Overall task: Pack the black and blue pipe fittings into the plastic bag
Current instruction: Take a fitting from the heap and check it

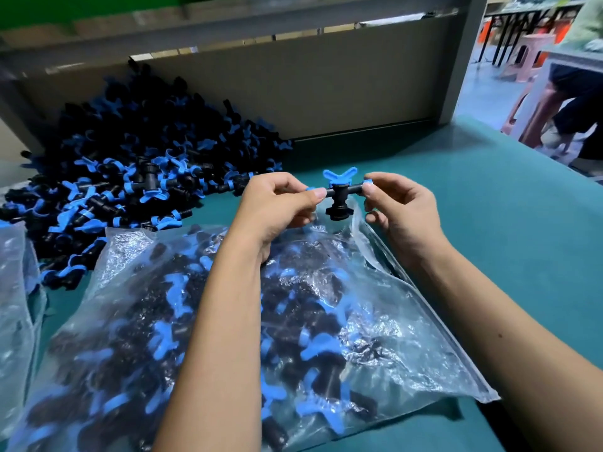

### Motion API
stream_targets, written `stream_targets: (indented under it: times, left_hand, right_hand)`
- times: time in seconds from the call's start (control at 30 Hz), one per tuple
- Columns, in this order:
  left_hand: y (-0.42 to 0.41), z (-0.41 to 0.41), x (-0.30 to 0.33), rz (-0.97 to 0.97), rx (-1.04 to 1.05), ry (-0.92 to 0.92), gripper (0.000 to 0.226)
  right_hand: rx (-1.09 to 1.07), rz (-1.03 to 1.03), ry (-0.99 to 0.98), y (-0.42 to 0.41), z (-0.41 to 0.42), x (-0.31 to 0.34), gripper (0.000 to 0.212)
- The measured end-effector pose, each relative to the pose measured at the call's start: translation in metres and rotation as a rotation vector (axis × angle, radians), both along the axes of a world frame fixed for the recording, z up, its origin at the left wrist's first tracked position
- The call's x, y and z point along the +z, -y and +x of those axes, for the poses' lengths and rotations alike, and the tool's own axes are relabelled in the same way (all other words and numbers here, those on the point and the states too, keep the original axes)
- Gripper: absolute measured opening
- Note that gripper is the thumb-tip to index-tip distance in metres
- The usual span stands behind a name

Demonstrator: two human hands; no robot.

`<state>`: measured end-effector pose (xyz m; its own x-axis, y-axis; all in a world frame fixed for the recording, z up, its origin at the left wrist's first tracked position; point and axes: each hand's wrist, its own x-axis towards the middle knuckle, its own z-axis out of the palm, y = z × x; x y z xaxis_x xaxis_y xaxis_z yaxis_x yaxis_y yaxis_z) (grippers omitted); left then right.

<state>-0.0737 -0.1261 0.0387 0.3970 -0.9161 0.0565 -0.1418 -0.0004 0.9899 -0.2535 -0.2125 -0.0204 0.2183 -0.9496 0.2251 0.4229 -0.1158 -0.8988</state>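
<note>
A black pipe fitting (339,194) with a blue butterfly handle is held level above the mouth of a clear plastic bag (408,324). My left hand (280,207) pinches its left end. My right hand (396,207) pinches its right end, which has a blue cap. The bag lies flat on the green table (489,197) under my forearms and holds several black and blue fittings. A big loose pile of the same fittings (130,177) lies at the back left.
A second filled plastic bag (16,305) lies at the left edge. A grey partition wall (326,89) closes the back of the table. At the far right a seated person's legs (574,109) and pink stools are beyond the table edge.
</note>
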Motion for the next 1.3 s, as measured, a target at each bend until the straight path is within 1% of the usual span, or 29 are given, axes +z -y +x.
stream_targets:
  times: [0.03,0.1,0.17,0.23,0.3,0.37,0.4,0.43,0.47,0.53,0.57,0.6,0.63,0.67,0.7,0.73,0.77,0.87,0.9,0.93,1.0,1.1,1.13,1.2,1.23,1.3]
  left_hand:
    - [0.002,-0.004,0.0,-0.031,0.061,-0.011,0.02]
    - [0.008,-0.014,0.0,-0.104,0.21,-0.029,0.03]
    - [0.013,-0.023,0.0,-0.148,0.296,-0.03,0.039]
    - [0.016,-0.031,0.0,-0.15,0.309,-0.01,0.041]
    - [0.018,-0.038,0.0,-0.132,0.306,0.048,0.04]
    - [0.017,-0.043,0.0,-0.134,0.275,0.111,0.041]
    - [0.017,-0.044,0.001,-0.142,0.229,0.133,0.042]
    - [0.017,-0.044,0.001,-0.141,0.172,0.168,0.041]
    - [0.017,-0.042,0.001,-0.127,0.114,0.221,0.037]
    - [0.013,-0.037,0.002,-0.049,-0.005,0.464,0.024]
    - [0.01,-0.037,0.003,0.015,-0.078,0.611,0.038]
    - [0.006,-0.036,0.001,0.078,-0.155,0.739,0.058]
    - [0.004,-0.037,-0.001,0.119,-0.206,0.819,0.074]
    - [0.002,-0.037,-0.002,0.127,-0.216,0.859,0.083]
    - [0.001,-0.037,-0.004,0.11,-0.201,0.888,0.086]
    - [0.001,-0.037,-0.006,0.086,-0.174,0.921,0.083]
    - [0.001,-0.037,-0.008,0.071,-0.152,0.956,0.075]
    - [0.006,-0.029,-0.013,0.039,-0.081,1.027,0.037]
    - [0.008,-0.024,-0.014,0.018,-0.058,1.036,0.031]
    - [0.01,-0.019,-0.014,-0.01,-0.04,1.018,0.031]
    - [0.012,-0.011,-0.011,-0.083,-0.004,0.908,0.03]
    - [0.009,-0.009,0.001,-0.187,0.112,0.668,0.02]
    - [0.008,-0.01,0.006,-0.222,0.131,0.562,0.017]
    - [0.006,-0.015,0.012,-0.292,0.138,0.374,0.02]
    - [0.005,-0.017,0.014,-0.323,0.138,0.322,0.023]
    - [0.006,-0.023,0.017,-0.367,0.122,0.279,0.029]
  right_hand:
    - [-0.086,-0.066,-0.079,-0.001,0.002,-0.001,0.017]
    - [-0.244,-0.281,-0.301,-0.005,0.006,-0.003,0.023]
    - [-0.238,-0.462,-0.452,-0.011,0.009,-0.003,0.032]
    - [-0.186,-0.544,-0.478,-0.016,0.012,-0.002,0.04]
    - [-0.219,-0.559,-0.47,-0.017,0.013,-0.001,0.036]
    - [-0.235,-0.502,-0.446,-0.015,0.012,0.0,0.027]
    - [-0.214,-0.433,-0.405,-0.014,0.011,0.001,0.021]
    - [-0.177,-0.314,-0.314,-0.012,0.01,0.002,0.015]
    - [-0.13,-0.144,-0.179,-0.011,0.01,0.004,0.015]
    - [-0.007,0.246,0.111,-0.007,0.007,0.009,0.028]
    - [0.056,0.396,0.223,-0.005,0.004,0.011,0.031]
    - [0.108,0.5,0.304,-0.002,-0.001,0.011,0.033]
    - [0.143,0.558,0.356,0.0,-0.005,0.011,0.033]
    - [0.16,0.585,0.382,0.002,-0.007,0.01,0.032]
    - [0.163,0.592,0.38,0.004,-0.009,0.01,0.03]
    - [0.16,0.585,0.348,0.005,-0.01,0.009,0.026]
    - [0.157,0.565,0.292,0.005,-0.011,0.009,0.022]
    - [0.127,0.469,0.099,0.008,-0.012,0.009,0.02]
    - [0.097,0.436,0.039,0.008,-0.013,0.009,0.021]
    - [0.066,0.402,-0.021,0.009,-0.015,0.009,0.024]
    - [0.044,0.341,-0.13,0.009,-0.016,0.01,0.031]
    - [0.042,0.216,-0.306,0.008,-0.018,0.013,0.017]
    - [0.067,0.142,-0.391,0.007,-0.018,0.014,0.014]
    - [0.189,0.009,-0.501,0.004,-0.014,0.016,0.011]
    - [0.262,-0.03,-0.519,0.001,-0.012,0.017,0.011]
    - [0.388,-0.082,-0.499,-0.007,-0.007,0.017,0.012]
